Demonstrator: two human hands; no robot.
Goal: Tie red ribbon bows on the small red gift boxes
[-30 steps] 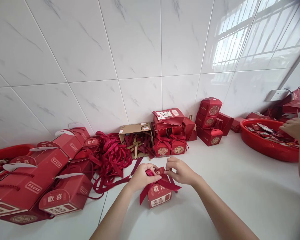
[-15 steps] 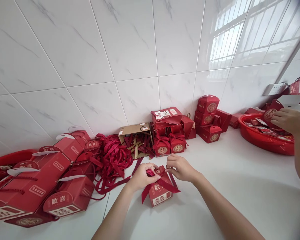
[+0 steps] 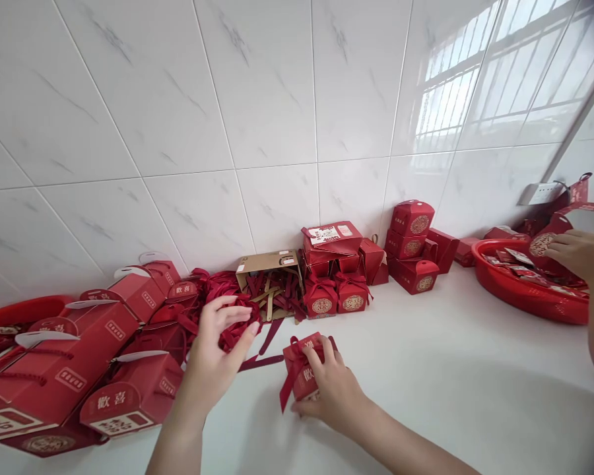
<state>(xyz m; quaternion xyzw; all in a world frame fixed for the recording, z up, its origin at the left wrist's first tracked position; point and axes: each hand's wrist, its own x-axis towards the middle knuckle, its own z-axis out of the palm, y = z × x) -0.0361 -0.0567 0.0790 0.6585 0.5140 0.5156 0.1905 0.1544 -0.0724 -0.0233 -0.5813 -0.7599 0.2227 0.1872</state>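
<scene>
A small red gift box (image 3: 301,367) with a red ribbon tied round it stands on the white counter (image 3: 426,369) in front of me. My right hand (image 3: 332,389) is wrapped round its right side, holding it. My left hand (image 3: 216,349) hovers to the left with fingers spread, holding nothing, close to the pile of loose red ribbons (image 3: 228,310).
Large red handled boxes (image 3: 79,356) lie at the left. A cardboard box of ribbons (image 3: 270,280) and stacked small red boxes (image 3: 356,264) sit against the tiled wall. At the right another person's hand (image 3: 577,254) holds a red box over a red basin (image 3: 529,287).
My left hand let go of the ribbon bow and moved left, fingers opening. My right hand shifted down to grip the box's side. The other person's hand stayed over the basin.
</scene>
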